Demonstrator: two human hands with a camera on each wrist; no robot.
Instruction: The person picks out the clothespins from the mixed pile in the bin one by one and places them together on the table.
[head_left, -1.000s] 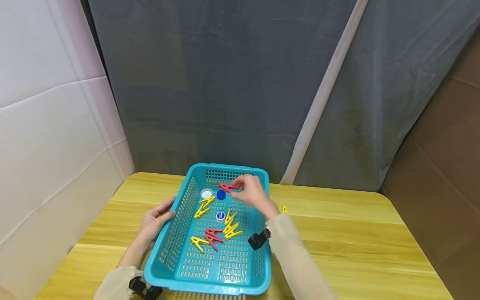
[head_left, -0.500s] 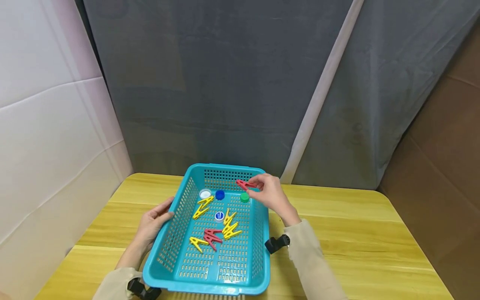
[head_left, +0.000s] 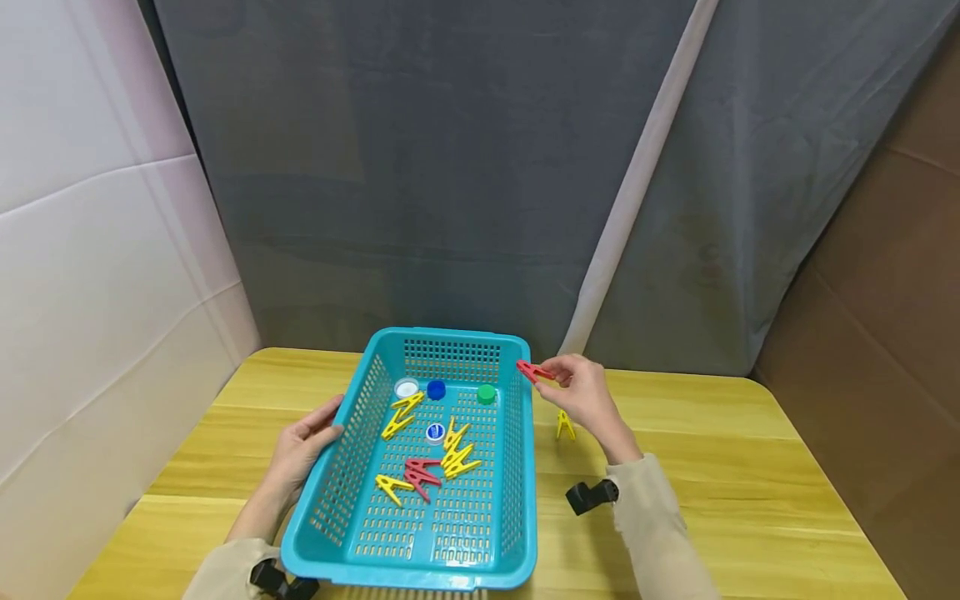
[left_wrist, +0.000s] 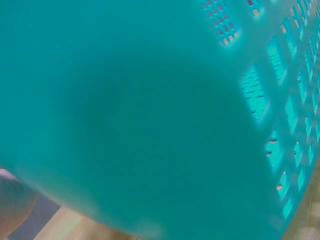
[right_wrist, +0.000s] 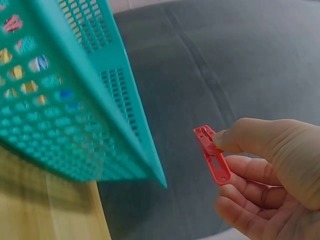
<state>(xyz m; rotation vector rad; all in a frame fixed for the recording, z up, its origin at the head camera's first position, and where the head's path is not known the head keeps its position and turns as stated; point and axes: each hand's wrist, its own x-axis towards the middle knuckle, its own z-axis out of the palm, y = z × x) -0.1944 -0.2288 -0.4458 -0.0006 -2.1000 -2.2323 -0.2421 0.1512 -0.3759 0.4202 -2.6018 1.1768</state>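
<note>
My right hand [head_left: 581, 392] pinches a red clothespin [right_wrist: 212, 155] between thumb and fingers, just off the basket's back right corner. The left hand [head_left: 303, 446] grips the left rim of a turquoise plastic basket [head_left: 408, 575], its thumb lying over the edge. Inside lie a pair of red clothespins [head_left: 422, 477], several yellow clothespins [head_left: 457, 454], a clear-rimmed white cap [head_left: 407, 387], a blue cap [head_left: 436, 389], a green cap [head_left: 486, 394] and a white cap with blue print [head_left: 435, 432]. The basket wall fills most of the left wrist view.
Another yellow clothespin [head_left: 566, 425] sits on the wooden table [head_left: 712, 492], right of the basket and beneath the right hand. Behind the table's far edge hangs a dark grey cloth [head_left: 450, 167]. A white panel [head_left: 97, 250] stands on the left and a brown one [head_left: 885, 317] on the right.
My right hand has carried the red clothespin rightward from over the basket to past its right rim. The green cap and the yellow clothespin on the table have come into view.
</note>
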